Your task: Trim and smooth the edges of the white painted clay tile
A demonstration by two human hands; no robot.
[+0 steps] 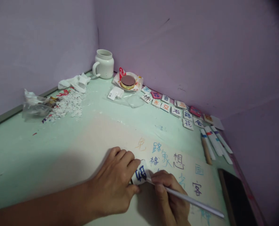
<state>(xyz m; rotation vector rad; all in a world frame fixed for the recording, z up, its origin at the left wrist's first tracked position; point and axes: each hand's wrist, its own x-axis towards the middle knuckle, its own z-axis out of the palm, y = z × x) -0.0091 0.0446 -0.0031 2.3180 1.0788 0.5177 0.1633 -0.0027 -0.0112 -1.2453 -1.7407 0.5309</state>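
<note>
Near centre of the table point(36, 150): a small character tile point(140, 174) is pinched by the left hand point(113, 185). To its right, a white pen point(188, 199), tip on the tile, is gripped by the right hand point(171, 197).

Right hand point(171, 201) cut off by bottom edge, pen tip point(147, 179) hidden behind tile point(140, 174), phone point(235, 196) cropped

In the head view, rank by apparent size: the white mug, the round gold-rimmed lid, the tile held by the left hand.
1. white mug
2. round gold-rimmed lid and held tile: alike; tile is nearer and partly covered by the left hand, so unranked.
</note>
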